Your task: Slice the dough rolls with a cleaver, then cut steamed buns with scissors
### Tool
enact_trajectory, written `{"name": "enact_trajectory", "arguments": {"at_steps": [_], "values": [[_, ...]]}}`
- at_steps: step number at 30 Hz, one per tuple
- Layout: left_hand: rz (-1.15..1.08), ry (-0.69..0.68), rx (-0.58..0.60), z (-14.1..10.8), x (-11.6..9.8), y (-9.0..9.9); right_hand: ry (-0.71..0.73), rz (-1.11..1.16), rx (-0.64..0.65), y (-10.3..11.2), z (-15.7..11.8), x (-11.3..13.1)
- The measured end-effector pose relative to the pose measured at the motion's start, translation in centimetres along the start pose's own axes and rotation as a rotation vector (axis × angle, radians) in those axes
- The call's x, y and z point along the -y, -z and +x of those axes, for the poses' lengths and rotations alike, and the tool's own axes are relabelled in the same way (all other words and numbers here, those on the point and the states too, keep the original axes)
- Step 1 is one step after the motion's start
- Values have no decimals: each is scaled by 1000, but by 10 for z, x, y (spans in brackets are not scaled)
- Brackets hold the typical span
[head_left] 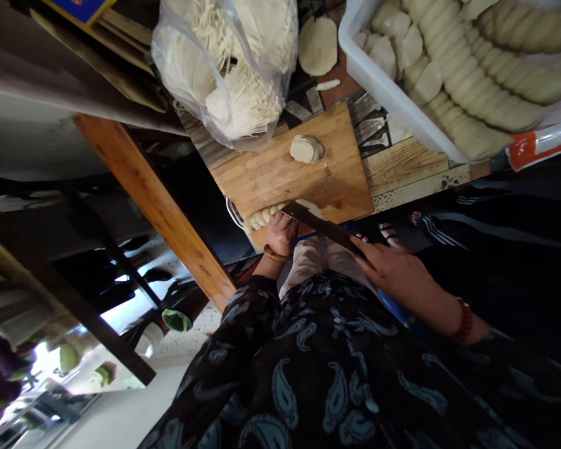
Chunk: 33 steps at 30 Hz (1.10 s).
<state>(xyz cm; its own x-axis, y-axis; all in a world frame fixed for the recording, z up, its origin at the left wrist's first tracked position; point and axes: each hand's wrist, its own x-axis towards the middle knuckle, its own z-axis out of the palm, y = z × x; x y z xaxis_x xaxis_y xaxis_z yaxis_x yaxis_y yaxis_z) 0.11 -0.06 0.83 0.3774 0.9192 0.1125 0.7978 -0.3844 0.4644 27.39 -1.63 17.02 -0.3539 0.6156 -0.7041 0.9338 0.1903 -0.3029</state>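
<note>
Lying on a wooden board (273, 178), lumpy dough (258, 219) was held by the left hand (282, 233), a knife (316, 223) by the right hand (393, 269).

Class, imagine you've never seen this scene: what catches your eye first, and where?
First comes the long, dark metal knife in the right hand, reaching to beside the left hand at the near edge of the light-brown rectangular wooden board. Next is the white plastic tub at the upper right, holding long, ridged rows of pale dough. Then comes the clear plastic bag of thin, pale strands at the board's far side.
</note>
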Motion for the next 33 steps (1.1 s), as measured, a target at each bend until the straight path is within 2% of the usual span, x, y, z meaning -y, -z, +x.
{"name": "enact_trajectory", "arguments": {"at_steps": [11,16,22,33], "values": [[10,-30,-10,1,-1,2,-33,21,24,4,0,3],[-13,-12,28,-1,0,2,-8,14,19,1,6,4],[-47,-24,-34,-2,3,-2,-4,16,23,0,15,4],[-22,-32,2,-3,6,-2,35,-42,56,7,27,4]]}}
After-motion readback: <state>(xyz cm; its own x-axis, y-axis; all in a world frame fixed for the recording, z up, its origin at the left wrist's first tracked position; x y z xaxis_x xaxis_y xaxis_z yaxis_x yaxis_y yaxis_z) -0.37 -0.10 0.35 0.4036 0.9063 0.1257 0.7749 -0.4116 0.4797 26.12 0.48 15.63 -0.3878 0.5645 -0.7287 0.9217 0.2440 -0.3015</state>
